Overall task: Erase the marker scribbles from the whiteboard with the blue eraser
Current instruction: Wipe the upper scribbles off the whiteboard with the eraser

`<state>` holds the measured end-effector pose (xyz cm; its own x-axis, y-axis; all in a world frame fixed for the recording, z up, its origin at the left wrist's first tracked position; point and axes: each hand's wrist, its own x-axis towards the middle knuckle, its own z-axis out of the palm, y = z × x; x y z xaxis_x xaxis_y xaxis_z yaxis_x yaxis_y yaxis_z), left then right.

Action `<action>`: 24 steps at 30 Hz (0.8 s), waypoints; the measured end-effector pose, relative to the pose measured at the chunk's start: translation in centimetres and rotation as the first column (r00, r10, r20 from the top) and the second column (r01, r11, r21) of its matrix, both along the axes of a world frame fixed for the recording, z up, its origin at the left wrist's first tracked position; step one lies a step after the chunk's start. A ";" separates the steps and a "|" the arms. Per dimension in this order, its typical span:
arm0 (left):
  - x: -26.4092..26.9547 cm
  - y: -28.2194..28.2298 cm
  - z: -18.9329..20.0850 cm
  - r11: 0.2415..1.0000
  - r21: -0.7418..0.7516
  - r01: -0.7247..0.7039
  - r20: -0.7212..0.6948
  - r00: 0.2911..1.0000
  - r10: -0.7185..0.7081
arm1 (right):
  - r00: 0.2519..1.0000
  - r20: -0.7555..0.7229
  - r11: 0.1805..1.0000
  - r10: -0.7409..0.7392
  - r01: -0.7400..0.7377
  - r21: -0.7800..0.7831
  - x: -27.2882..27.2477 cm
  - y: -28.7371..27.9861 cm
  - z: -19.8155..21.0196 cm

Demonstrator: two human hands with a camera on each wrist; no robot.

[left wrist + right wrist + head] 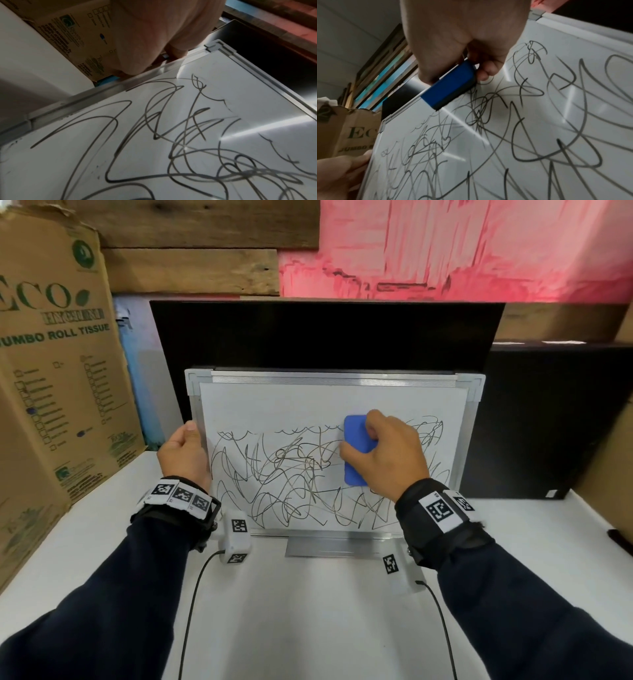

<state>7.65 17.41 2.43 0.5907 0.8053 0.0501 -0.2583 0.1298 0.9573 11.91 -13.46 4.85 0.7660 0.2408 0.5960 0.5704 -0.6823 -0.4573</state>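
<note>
A whiteboard [260, 405] with a silver frame leans upright at the back of the white table. Black marker scribbles [274, 474] cover its lower two thirds; the top strip is bare. My right hand [387, 453] grips the blue eraser [356, 453] and holds it flat against the board, right of centre. In the right wrist view the blue eraser [450, 86] lies pinched between thumb and fingers on the scribbles [539, 121]. My left hand [186, 453] grips the board's left frame edge, thumb on the front. The left wrist view shows that left hand [145, 40] on the whiteboard frame [96, 93].
A black panel [325, 337] stands behind the board, another dark box [548, 422] to the right. A tall cardboard box [58, 371] fills the left side. A silver marker tray [335, 546] lies at the board's foot. Cables [191, 611] run across the white table [308, 628].
</note>
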 end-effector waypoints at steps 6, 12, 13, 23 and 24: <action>-1.4 -2.1 -0.1 0.984 0.137 -0.115 -0.093 0.987 0.128 | 0.999 -0.025 0.998 -0.041 0.039 -0.051 0.4 -0.8 0.2; -4.1 -6.9 -2.1 0.909 0.394 -0.137 -0.245 0.938 0.247 | 0.995 0.042 0.994 -0.088 0.085 0.076 0.3 -2.4 0.9; -4.7 -8.3 -2.6 0.885 0.451 -0.115 -0.225 0.945 0.237 | 0.996 0.019 0.996 -0.088 0.088 0.026 0.4 -2.8 0.9; -5.7 -16.9 -6.5 0.262 0.900 0.348 -0.337 0.938 -0.088 | 0.979 0.108 0.984 -0.174 0.169 0.060 -1.1 -6.0 0.3; -5.6 -17.5 -5.9 0.247 0.919 0.307 -0.298 0.952 -0.073 | 0.976 0.124 0.982 -0.181 0.171 0.085 -1.1 -6.6 0.2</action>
<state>2.06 -0.12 -3.51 0.8096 0.1071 0.5771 -0.1998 -0.8742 0.4425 10.82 -20.05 5.03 0.7071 0.0613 0.7044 0.5024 -0.7446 -0.4395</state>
